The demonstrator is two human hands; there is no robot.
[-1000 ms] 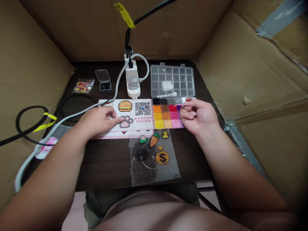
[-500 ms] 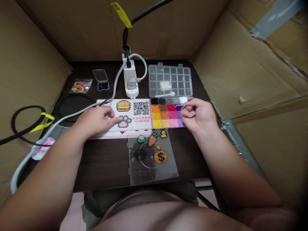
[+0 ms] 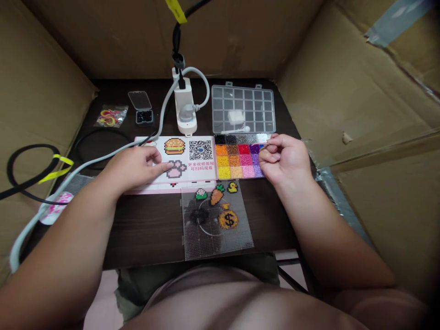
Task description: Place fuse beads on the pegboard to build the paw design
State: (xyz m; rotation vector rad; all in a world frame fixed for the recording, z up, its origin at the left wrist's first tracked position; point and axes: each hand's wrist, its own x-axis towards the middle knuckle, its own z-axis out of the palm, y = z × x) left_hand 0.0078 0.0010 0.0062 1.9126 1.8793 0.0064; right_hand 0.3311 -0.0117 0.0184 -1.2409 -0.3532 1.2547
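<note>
Right hand (image 3: 286, 160) pinches slim pink tweezers (image 3: 263, 144), it seems — left hand (image 3: 137, 164) lies unclenched on printed card (image 3: 187, 156).

Seemingly a craft booth: cardboard walls (image 3: 343, 78), dark table (image 3: 147, 233), bead tray (image 3: 240, 178)

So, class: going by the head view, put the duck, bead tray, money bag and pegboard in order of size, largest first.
1. Pegboard
2. Bead tray, partly hidden by the right hand
3. Money bag
4. Duck
</note>
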